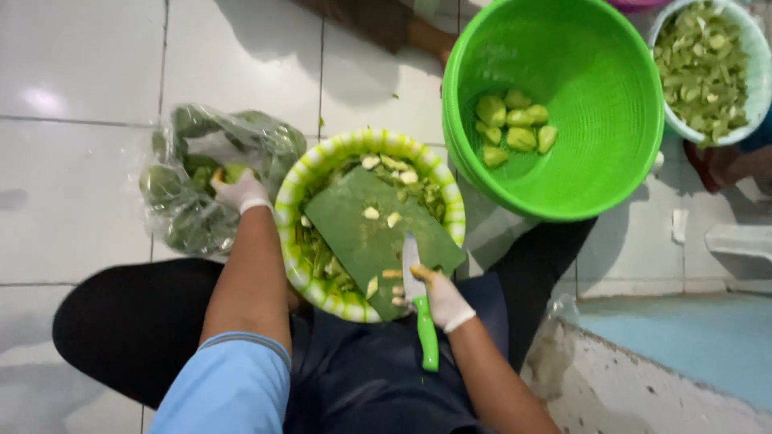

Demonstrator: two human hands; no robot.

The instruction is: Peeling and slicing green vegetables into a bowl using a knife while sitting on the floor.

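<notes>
My left hand [238, 191], in a white glove, reaches into a clear plastic bag [211, 173] of green vegetables on the floor and grips one green piece inside it. My right hand [441, 299], also gloved, holds a green-handled knife [420, 299] over the near edge of a green cutting board [378, 233]. The board lies across a green-and-white striped bowl [310, 173] with peel scraps under it and a few pale bits on top.
A large bright green basket [595, 161] with several peeled green pieces stands at the upper right. Behind it sits a pale bowl [754, 96] full of chopped green bits. Another person's limb shows at the far right. A raised concrete ledge [627, 378] is at the lower right.
</notes>
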